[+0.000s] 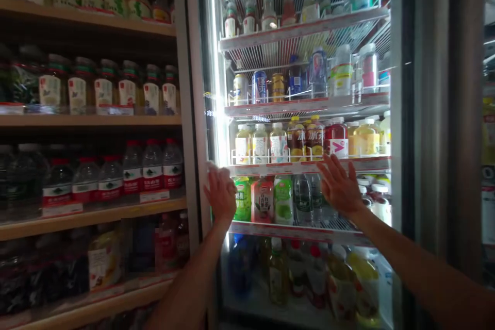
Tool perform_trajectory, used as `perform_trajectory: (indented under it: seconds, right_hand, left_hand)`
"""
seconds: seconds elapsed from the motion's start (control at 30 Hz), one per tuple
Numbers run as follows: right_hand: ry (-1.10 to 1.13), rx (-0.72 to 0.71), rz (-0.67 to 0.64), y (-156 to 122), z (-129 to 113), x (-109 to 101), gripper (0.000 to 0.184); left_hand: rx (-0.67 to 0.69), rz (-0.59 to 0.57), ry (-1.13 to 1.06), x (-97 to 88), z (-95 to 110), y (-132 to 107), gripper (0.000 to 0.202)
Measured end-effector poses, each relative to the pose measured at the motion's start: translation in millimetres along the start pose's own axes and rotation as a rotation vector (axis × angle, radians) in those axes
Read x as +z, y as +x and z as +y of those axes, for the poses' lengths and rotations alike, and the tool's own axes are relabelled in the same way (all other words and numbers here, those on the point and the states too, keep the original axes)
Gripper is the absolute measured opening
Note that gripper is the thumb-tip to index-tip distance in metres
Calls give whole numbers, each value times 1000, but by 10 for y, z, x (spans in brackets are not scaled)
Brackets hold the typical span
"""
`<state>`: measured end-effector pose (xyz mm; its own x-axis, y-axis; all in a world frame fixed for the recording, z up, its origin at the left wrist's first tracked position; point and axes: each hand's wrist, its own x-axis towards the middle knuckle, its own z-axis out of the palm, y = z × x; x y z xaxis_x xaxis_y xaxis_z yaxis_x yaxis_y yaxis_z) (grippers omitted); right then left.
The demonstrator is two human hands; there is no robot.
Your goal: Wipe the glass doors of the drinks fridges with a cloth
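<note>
Both my hands are raised in front of a lit drinks fridge. My left hand is up with its fingers together near the left end of a wire shelf, in front of a green bottle. My right hand is open, fingers spread and flat, in front of clear water bottles on the shelf below. Neither hand holds anything. I cannot tell whether they press on a glass door or hang in the air.
The fridge holds several shelves of bottles and cans. To the left stand wooden shelves with red-labelled water bottles and jars. A dark fridge frame rises at the right.
</note>
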<state>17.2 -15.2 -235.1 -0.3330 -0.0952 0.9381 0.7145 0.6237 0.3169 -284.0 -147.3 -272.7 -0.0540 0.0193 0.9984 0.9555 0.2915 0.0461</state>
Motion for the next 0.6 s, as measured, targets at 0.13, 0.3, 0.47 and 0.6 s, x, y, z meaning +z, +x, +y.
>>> perform_trajectory:
  seconds: [0.13,0.3,0.47,0.6]
  right_hand:
    - [5,7,-2,2,-6,-1,56]
    - [13,3,14,-16,-1,20,58]
    - [40,27,6,-27,3,4,53]
    - [25,38,-2,-20,9,-5,47]
  left_hand:
    - [190,-87,-37,-28,31,-207,45]
    - [434,-167,-72,18,47,-236,43]
    - [73,-6,-9,42,220,-161,45]
    - [650,-100,-157,69,344,-210,42]
